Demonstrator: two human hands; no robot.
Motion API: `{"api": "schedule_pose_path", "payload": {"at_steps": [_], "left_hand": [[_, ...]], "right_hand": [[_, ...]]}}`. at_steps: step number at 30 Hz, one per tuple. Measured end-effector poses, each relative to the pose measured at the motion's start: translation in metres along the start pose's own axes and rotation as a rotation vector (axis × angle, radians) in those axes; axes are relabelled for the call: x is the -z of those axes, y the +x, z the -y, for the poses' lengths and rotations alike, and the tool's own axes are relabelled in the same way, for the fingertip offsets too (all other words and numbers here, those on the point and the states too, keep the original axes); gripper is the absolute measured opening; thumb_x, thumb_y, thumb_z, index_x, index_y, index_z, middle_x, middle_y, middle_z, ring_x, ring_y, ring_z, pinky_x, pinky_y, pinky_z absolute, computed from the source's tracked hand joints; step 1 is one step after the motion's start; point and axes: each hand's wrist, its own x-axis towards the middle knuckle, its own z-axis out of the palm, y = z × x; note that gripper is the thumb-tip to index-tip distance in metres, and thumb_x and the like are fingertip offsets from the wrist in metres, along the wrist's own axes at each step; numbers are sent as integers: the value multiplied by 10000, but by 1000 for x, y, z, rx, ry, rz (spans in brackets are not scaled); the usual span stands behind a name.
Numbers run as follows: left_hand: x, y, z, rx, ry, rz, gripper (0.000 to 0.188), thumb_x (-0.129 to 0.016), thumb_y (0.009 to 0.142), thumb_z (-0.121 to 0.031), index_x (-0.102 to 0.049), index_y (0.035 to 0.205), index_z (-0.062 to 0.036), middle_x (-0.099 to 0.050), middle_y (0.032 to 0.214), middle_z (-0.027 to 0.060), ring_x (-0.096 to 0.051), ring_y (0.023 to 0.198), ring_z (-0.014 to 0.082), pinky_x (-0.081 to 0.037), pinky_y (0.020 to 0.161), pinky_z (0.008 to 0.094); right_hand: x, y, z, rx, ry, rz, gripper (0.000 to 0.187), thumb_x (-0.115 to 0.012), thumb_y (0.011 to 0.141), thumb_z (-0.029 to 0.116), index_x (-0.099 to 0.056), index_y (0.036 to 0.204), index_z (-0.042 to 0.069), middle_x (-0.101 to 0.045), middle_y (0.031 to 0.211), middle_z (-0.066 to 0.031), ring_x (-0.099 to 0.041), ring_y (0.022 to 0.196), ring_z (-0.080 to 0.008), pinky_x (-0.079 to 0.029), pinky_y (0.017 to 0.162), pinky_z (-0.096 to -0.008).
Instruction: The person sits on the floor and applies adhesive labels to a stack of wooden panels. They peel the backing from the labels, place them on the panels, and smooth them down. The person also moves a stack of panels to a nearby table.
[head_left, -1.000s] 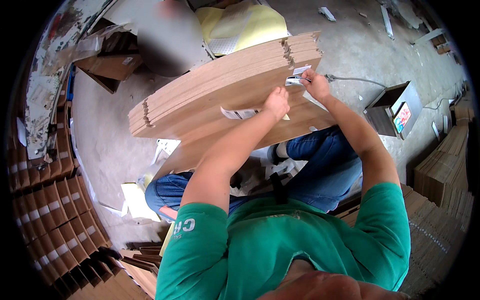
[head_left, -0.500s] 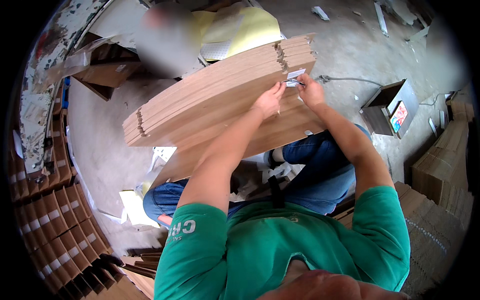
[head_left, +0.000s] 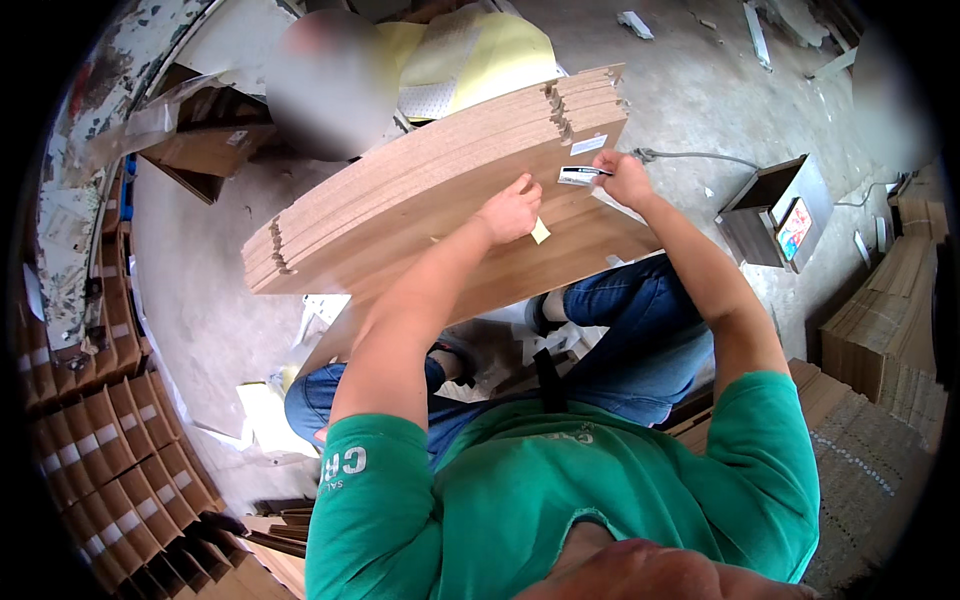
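A stack of wood-grain boards [head_left: 430, 192] stands tilted across my lap, with notches cut in its chipboard edges. My right hand [head_left: 625, 180] is closed on a slim dark, pen-like tool [head_left: 592, 171] near the right end of the front board. A small white label [head_left: 573, 178] lies under the tool's tip; I cannot tell whether it is stuck to the board. Another white label [head_left: 588, 146] sits just above. To the left, my left hand [head_left: 512, 212] is closed near the board's face, with a small yellow paper slip [head_left: 541, 231] poking out below its fingers.
Right of the boards, a small dark open box [head_left: 775, 215] with a colourful picture stands on the floor beside a grey cable [head_left: 705, 158]. Stacked boards [head_left: 875, 310] lie at the far right. Divided brown compartments [head_left: 110, 440] line the left. Yellow sheets [head_left: 490, 60] lie behind.
My left hand has moved left and slightly down, away from the label, carrying the yellow slip. My right hand stays near the label with the tool, which now shows more fully.
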Motion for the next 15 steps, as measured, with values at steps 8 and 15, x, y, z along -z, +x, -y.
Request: {"api": "schedule_pose_path", "payload": {"at_steps": [8, 15], "left_hand": [[3, 14, 2, -67, 95, 19, 332, -499, 749, -227, -655, 938, -3, -542, 1179, 124, -384, 1211, 232, -239, 1047, 418], [6, 30, 5, -61, 122, 72, 304, -515, 731, -203, -651, 923, -11, -585, 1104, 95, -437, 1160, 247, -247, 1042, 397]], "right_hand": [[-9, -1, 3, 159, -263, -186, 170, -618, 745, 116, -542, 891, 159, -615, 763, -121, -596, 715, -322, -463, 617, -429], [-8, -3, 6, 164, -238, -238, 182, -634, 739, 85, -556, 900, 116, -622, 776, -124, -608, 732, -308, -475, 630, -394]]}}
